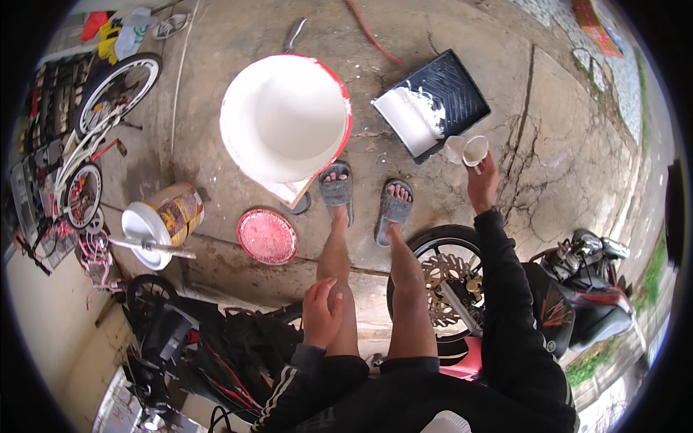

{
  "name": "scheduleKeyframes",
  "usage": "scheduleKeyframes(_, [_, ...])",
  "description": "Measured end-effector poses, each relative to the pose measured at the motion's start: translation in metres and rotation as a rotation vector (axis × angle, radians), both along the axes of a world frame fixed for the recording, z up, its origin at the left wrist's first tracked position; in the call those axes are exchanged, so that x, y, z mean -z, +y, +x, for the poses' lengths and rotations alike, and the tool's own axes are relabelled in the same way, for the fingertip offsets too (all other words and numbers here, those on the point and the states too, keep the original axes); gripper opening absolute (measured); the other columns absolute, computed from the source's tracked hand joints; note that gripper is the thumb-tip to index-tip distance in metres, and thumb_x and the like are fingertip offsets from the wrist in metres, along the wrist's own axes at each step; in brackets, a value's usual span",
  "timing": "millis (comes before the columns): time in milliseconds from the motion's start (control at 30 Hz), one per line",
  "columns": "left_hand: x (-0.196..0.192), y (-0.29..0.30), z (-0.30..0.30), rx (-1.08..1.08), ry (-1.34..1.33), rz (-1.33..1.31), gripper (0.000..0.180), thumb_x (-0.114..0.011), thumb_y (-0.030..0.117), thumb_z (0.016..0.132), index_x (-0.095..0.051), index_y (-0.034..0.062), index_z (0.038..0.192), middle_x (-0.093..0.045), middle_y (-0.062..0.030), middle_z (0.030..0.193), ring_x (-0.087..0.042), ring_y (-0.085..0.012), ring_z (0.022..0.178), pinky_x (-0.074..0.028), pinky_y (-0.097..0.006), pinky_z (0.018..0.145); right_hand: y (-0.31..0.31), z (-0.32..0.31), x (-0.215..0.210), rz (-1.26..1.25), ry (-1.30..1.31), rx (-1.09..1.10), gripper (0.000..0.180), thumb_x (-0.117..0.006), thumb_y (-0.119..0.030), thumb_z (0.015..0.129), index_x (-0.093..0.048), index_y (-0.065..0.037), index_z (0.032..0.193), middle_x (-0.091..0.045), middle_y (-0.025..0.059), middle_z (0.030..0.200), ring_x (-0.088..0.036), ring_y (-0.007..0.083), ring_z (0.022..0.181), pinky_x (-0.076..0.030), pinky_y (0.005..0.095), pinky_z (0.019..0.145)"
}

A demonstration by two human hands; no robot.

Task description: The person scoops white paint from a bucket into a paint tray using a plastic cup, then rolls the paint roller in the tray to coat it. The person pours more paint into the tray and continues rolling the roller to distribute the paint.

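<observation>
My right hand (484, 182) grips a small white cup (475, 151) by its near side, at the near right corner of a black paint tray (462, 90). A pale patch beside the cup may be a second cup or a pour of paint; I cannot tell. White paint (410, 115) covers the tray's left part, and the ribbed slope is partly streaked. Fingers stretched, my left hand (322, 312) rests on my left knee and holds nothing. Left of the tray stands a large white bucket (238, 148) with a red rim, its inside white.
A red, paint-smeared lid (267, 237) lies near my feet, and a yellow-brown pail (184, 213) lies tilted to the left. A handled tool (296, 32) shows behind the bucket. Motorcycles (455, 289) flank my legs; bicycles (86, 169) stand far left.
</observation>
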State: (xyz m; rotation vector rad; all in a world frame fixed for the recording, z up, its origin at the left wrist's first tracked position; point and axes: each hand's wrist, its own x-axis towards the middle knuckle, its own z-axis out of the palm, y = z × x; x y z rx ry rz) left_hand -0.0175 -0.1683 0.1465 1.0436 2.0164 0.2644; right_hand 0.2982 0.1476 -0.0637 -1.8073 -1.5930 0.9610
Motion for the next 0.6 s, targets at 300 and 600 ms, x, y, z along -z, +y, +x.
scheduleKeyframes(300, [-0.05,-0.057,0.023,-0.285,-0.028,-0.023,0.039,-0.067,0.017,0.092,-0.064,0.006,0.129,-0.065,-0.0164,0.127,-0.064,-0.0383,0.113,-0.051,-0.048,0.099,-0.026,-0.108,-0.137,-0.05,-0.065,-0.368,0.05,-0.07,-0.001,0.091,-0.057,0.003,0.139,-0.074,0.0215,0.116,-0.073,0.0297,0.113,-0.056,0.037,0.089])
scheduleKeyframes(600, [-0.066,-0.183,-0.012,-0.78,-0.207,-0.224,0.04,-0.066,0.03,0.097,-0.066,0.0057,0.129,-0.076,-0.0192,0.103,-0.074,-0.0383,0.1,-0.058,-0.048,0.088,-0.089,-0.312,-0.209,-0.096,0.298,-0.718,0.046,-0.078,-0.004,0.088,-0.059,0.005,0.129,-0.073,0.0172,0.114,-0.07,0.0225,0.104,-0.054,0.0368,0.091])
